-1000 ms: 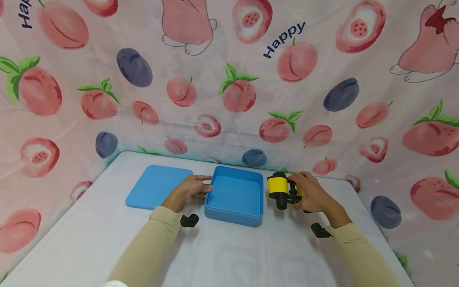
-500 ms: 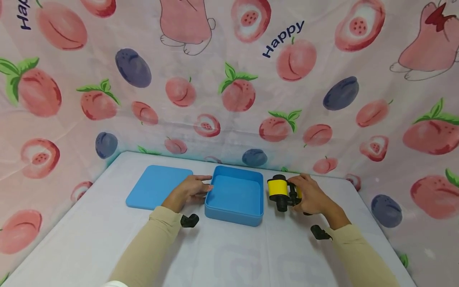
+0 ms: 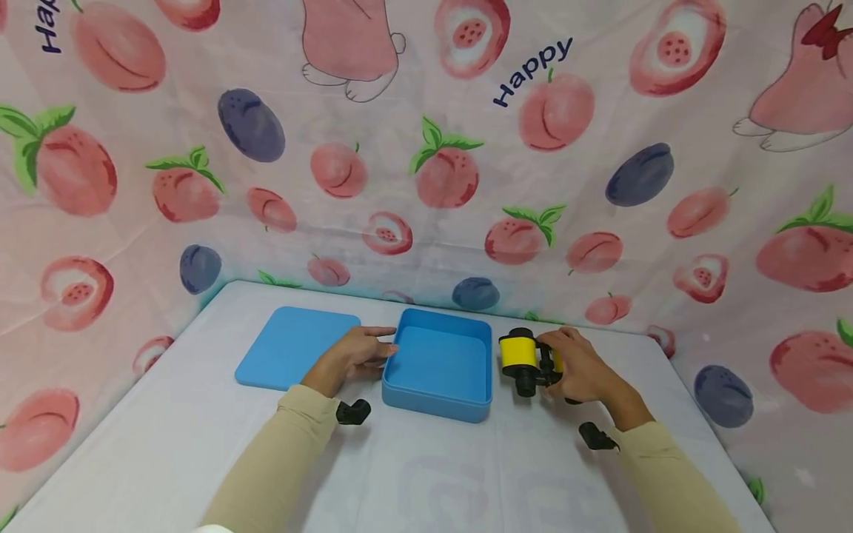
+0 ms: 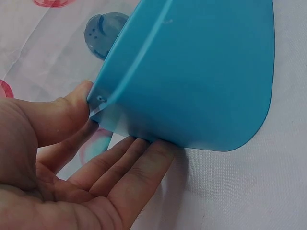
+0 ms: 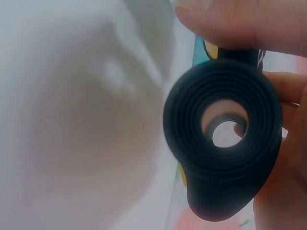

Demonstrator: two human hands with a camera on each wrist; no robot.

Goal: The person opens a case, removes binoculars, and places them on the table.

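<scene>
My left hand [image 3: 353,351] holds the left side of a square blue box [image 3: 436,407], thumb at the rim and fingertips against the outer wall [image 4: 192,86]. The box stands on the table with its top uncovered. My right hand [image 3: 580,363] grips a pair of black and yellow binoculars [image 3: 518,354] just right of the box. Its fingers curl over the far barrel and partly hide it. In the right wrist view, a black eyepiece [image 5: 182,120] faces the camera, with the thumb [image 5: 240,21] above it.
A flat blue lid [image 3: 286,346] lies left of the box, partly behind my left hand. White cloth [image 3: 426,474] covers the table. A fruit-printed curtain [image 3: 400,170] rises right behind the table's back edge and along both sides.
The binoculars and my right hand have shifted slightly down in the head view, towards the near side. My left hand and the box have kept their places.
</scene>
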